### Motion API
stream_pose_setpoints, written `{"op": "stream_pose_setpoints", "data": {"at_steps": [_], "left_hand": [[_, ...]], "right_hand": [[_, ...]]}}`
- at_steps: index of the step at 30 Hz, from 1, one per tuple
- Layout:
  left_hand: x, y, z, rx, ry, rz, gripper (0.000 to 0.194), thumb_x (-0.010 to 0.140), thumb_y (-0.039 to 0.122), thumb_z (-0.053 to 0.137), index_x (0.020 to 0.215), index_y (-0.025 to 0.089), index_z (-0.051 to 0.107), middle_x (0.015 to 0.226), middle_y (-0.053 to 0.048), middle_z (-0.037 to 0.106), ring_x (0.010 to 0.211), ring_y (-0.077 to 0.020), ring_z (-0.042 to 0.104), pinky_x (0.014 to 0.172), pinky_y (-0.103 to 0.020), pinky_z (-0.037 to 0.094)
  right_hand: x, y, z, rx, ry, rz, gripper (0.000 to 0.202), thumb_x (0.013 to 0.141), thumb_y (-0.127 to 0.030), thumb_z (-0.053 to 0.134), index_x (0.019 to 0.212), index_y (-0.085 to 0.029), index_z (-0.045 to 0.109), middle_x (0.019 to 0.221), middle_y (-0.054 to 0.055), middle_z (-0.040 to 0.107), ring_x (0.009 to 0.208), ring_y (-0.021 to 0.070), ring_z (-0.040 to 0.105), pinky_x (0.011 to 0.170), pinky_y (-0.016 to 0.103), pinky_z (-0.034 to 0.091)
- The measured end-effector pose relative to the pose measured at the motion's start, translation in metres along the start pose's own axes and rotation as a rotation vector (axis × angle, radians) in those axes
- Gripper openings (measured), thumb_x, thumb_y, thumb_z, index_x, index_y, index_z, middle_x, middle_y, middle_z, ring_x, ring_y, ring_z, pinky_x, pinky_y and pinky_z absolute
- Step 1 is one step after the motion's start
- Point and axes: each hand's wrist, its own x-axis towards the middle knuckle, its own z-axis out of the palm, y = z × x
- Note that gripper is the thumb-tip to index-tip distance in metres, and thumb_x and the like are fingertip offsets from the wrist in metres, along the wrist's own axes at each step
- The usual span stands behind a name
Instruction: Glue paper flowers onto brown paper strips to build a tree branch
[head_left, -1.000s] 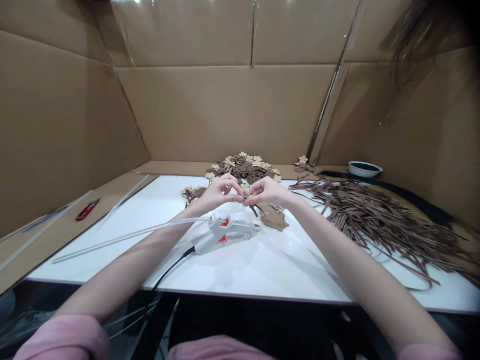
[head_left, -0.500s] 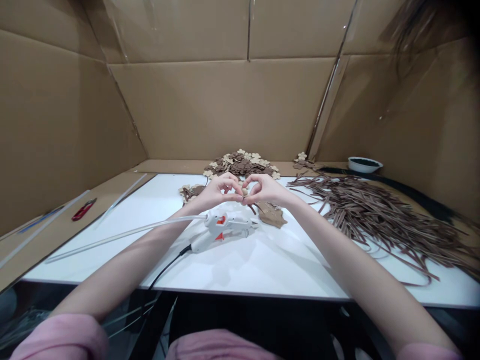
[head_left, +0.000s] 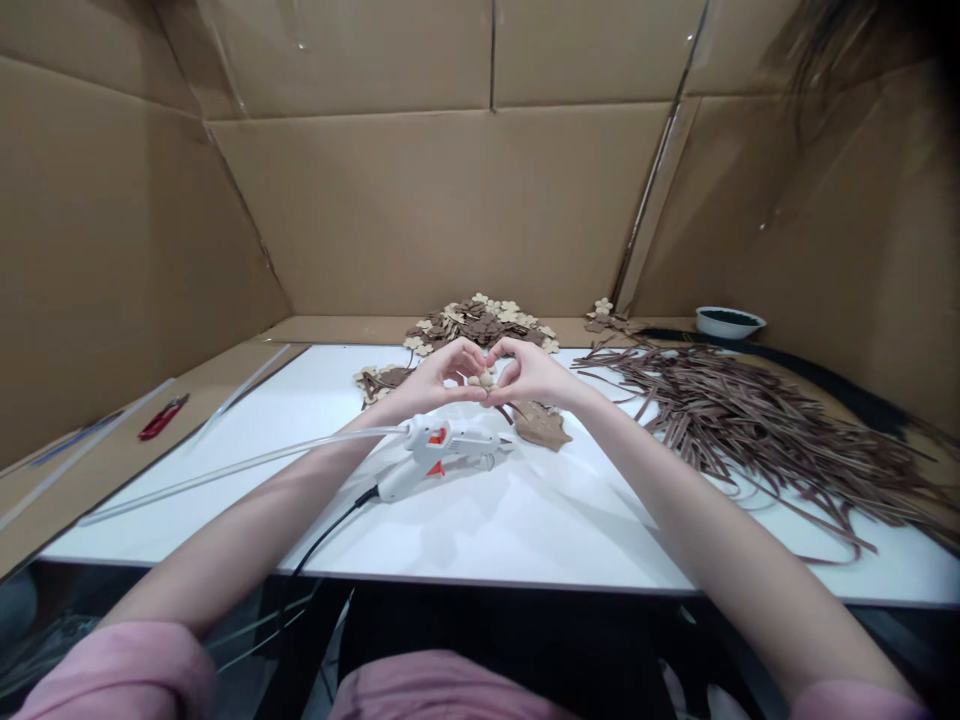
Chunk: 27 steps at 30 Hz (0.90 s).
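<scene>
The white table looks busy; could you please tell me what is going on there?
A person's left hand and right hand hold a small pale flower between them, above the white table. The glue gun, in neither hand, sits nearer the person. Flowers are piled at the back, and brown strips lie on the right.

The left arm [head_left: 259,525] and right arm [head_left: 697,505] stretch from near to far, converging. The left hand [head_left: 446,375] and right hand [head_left: 529,375] nearly meet, fingers curved, thumbs lowest

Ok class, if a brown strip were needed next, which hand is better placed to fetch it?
Probably the right hand: the brown strips lie on its side, while the left hand would reach across. Both hands meet at the pale flower.
</scene>
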Motion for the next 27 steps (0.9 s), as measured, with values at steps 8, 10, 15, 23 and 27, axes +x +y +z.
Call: {"op": "stream_pose_setpoints", "data": {"at_steps": [8, 10, 15, 23, 27], "left_hand": [[0.0, -0.0044, 0.0008, -0.176, -0.077, -0.071, 0.048, 0.072, 0.03, 0.08, 0.106, 0.018, 0.048, 0.087, -0.004, 0.067, 0.079, -0.0163, 0.068, 0.069, -0.026, 0.05], [-0.0005, -0.0043, 0.0001, -0.186, -0.062, -0.087, 0.047, 0.072, 0.029, 0.08, 0.105, 0.019, 0.048, 0.086, -0.003, 0.068, 0.077, -0.0159, 0.068, 0.068, -0.025, 0.05], [-0.0014, -0.0039, -0.0018, -0.174, -0.032, -0.112, 0.048, 0.071, 0.027, 0.079, 0.105, 0.019, 0.046, 0.08, -0.002, 0.067, 0.07, -0.0146, 0.067, 0.063, -0.024, 0.049], [-0.0028, -0.0003, -0.0024, -0.186, -0.032, -0.143, 0.049, 0.071, 0.024, 0.078, 0.106, 0.018, 0.045, 0.075, -0.001, 0.066, 0.064, -0.0126, 0.065, 0.059, -0.021, 0.047], [-0.0039, -0.0014, -0.002, -0.197, -0.04, -0.161, 0.049, 0.07, 0.023, 0.079, 0.106, 0.018, 0.044, 0.075, -0.001, 0.066, 0.065, -0.0129, 0.065, 0.059, -0.021, 0.047]], "right_hand": [[-0.0014, 0.0048, 0.0017, 0.021, -0.045, 0.004, 0.053, 0.056, -0.03, 0.085, 0.093, -0.023, 0.048, 0.065, -0.002, 0.07, 0.065, 0.0209, 0.07, 0.054, 0.023, 0.045], [-0.0031, 0.0069, 0.0013, 0.038, -0.062, 0.006, 0.053, 0.056, -0.03, 0.085, 0.093, -0.022, 0.049, 0.065, -0.001, 0.07, 0.065, 0.021, 0.07, 0.055, 0.024, 0.046], [-0.0067, 0.0094, 0.0002, 0.064, -0.076, 0.017, 0.048, 0.058, -0.029, 0.084, 0.092, -0.022, 0.051, 0.064, 0.0, 0.071, 0.062, 0.0193, 0.068, 0.053, 0.022, 0.044], [-0.009, 0.0082, 0.0014, 0.087, -0.081, 0.04, 0.048, 0.057, -0.031, 0.085, 0.092, -0.021, 0.052, 0.064, 0.0, 0.071, 0.059, 0.0163, 0.066, 0.05, 0.02, 0.039], [-0.0091, 0.0096, 0.0019, 0.09, -0.104, 0.038, 0.049, 0.057, -0.033, 0.085, 0.093, -0.02, 0.053, 0.066, 0.001, 0.072, 0.059, 0.0159, 0.066, 0.049, 0.019, 0.039]]}}
